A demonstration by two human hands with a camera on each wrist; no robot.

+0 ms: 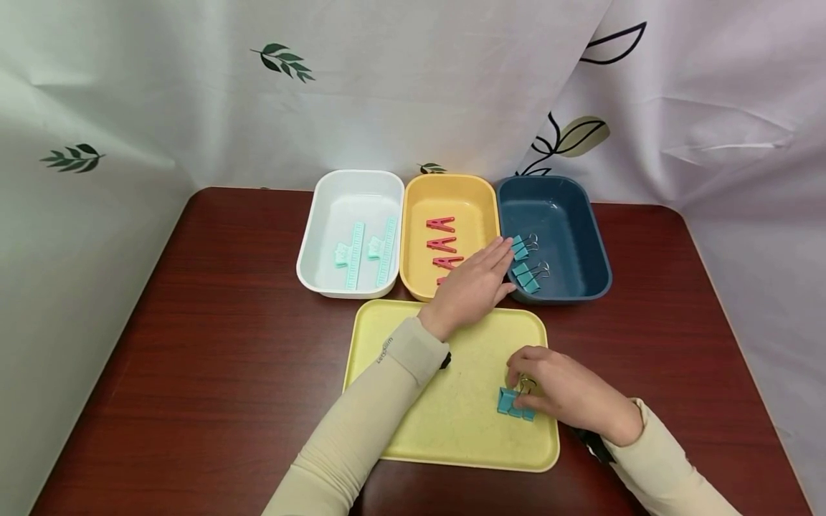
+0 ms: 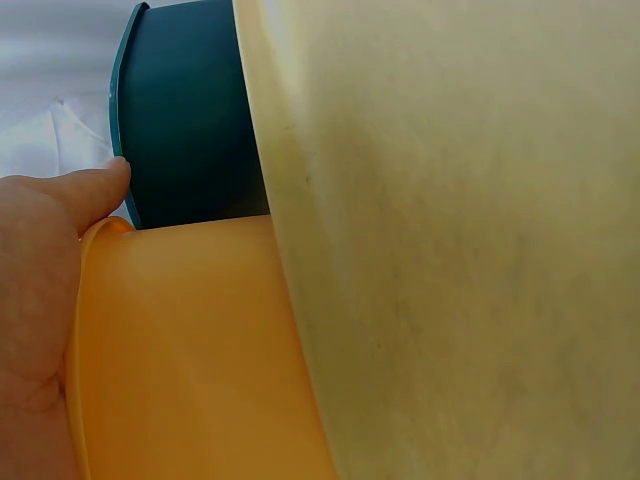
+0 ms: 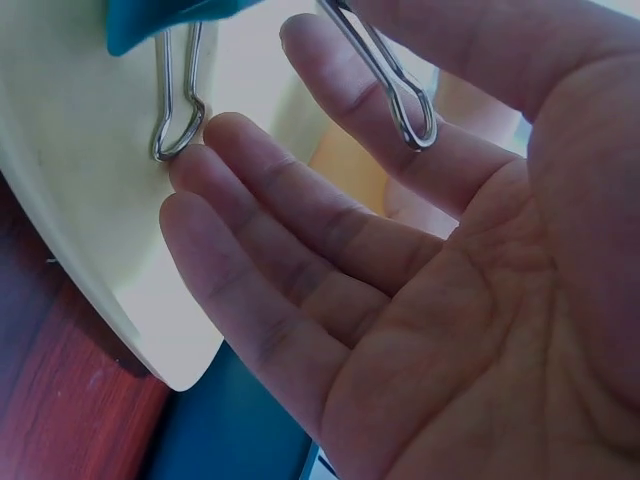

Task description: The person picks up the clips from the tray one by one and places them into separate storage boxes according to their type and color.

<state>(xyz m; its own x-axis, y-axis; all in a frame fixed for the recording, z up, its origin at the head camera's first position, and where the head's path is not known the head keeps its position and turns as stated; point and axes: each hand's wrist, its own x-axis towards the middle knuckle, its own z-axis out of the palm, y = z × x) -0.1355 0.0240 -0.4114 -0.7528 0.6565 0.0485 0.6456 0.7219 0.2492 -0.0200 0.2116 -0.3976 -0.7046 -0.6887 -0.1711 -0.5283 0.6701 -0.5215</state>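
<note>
My left hand reaches across the yellow tray to where the orange-yellow bin meets the dark blue bin. Its fingers are extended beside two teal binder clips that lie in the blue bin. In the left wrist view its thumb is by the blue bin's rim. Over the tray's right side, the curled thumb and index finger of my right hand are at a teal binder clip. Whether one or two clips lie there is unclear. Wire handles show before the right fingers; the thumb tip is hidden.
Several red clothespins lie in a column in the orange-yellow bin. A white bin at the left holds two mint ruler-shaped pieces with star-like ends. The three bins stand side by side behind the tray on a dark wooden table.
</note>
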